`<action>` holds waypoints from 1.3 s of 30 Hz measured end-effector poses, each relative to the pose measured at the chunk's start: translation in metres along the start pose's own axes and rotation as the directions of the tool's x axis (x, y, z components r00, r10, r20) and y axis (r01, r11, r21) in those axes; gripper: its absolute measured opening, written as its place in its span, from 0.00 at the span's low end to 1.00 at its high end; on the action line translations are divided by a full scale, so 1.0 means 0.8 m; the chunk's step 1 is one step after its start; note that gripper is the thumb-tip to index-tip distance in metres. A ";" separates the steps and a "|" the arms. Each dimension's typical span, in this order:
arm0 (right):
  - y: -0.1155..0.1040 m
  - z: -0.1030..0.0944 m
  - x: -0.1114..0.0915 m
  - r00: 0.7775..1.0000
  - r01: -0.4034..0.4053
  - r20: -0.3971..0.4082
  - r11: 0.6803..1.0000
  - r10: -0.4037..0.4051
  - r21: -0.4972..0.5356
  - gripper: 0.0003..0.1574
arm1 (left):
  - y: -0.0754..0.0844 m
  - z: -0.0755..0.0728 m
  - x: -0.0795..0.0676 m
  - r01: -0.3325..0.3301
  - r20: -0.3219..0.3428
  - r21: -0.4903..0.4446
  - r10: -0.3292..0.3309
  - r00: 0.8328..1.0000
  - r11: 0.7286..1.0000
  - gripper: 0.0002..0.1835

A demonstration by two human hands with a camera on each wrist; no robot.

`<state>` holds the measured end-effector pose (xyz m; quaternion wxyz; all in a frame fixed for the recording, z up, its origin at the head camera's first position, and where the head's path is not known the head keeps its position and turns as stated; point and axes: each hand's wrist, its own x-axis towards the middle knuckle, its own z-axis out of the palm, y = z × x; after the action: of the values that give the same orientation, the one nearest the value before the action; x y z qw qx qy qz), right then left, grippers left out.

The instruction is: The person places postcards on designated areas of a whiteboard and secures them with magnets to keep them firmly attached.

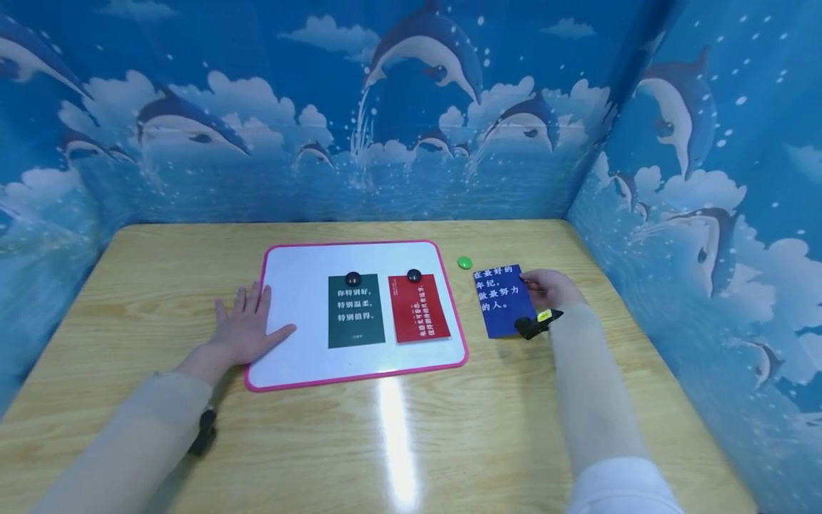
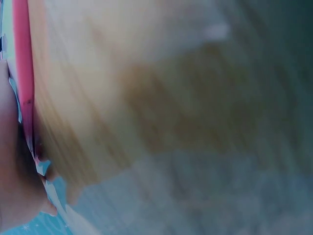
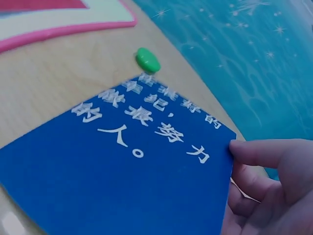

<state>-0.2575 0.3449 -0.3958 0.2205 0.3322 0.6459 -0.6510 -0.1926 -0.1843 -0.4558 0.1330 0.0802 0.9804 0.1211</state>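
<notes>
A blue card (image 1: 504,314) with white lettering is pinched along its right edge by my right hand (image 1: 551,287), thumb on its face in the right wrist view. My left hand (image 1: 245,330) lies spread over the left edge of a pink-rimmed whiteboard (image 1: 292,364), thumb reaching onto the white surface. On the board sit a green card (image 1: 355,328) and a red card (image 1: 411,314), each with a black round magnet at its top: one magnet (image 1: 353,278) on the green, another magnet (image 1: 414,275) on the red. A green round magnet (image 1: 464,263) lies on the table near the blue card.
The wooden table (image 1: 321,442) runs back to a blue dolphin-print curtain (image 1: 257,178), which also covers the right side. A bright strip of light reflects in front of the board. Each wrist wears a black strap camera.
</notes>
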 end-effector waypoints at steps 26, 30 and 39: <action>-0.015 0.004 -0.003 0.999 -0.025 0.042 0.977 0.017 0.211 0.02 | -0.001 0.001 0.001 0.002 0.001 -0.007 -0.002 1.000 1.000 0.57; -0.018 0.009 -0.003 0.996 -0.038 0.085 0.973 0.019 0.229 0.05 | -0.001 0.002 0.001 0.000 -0.006 -0.007 0.000 1.000 1.000 0.57; -0.028 0.029 -0.009 0.987 -0.038 0.161 0.975 0.002 0.220 0.18 | -0.005 0.005 0.003 0.004 -0.002 -0.016 -0.004 1.000 1.000 0.58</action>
<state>-0.2722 0.3222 -0.3766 0.2396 0.3081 0.5458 -0.7415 -0.1944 -0.1865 -0.4612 0.1329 0.0771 0.9797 0.1288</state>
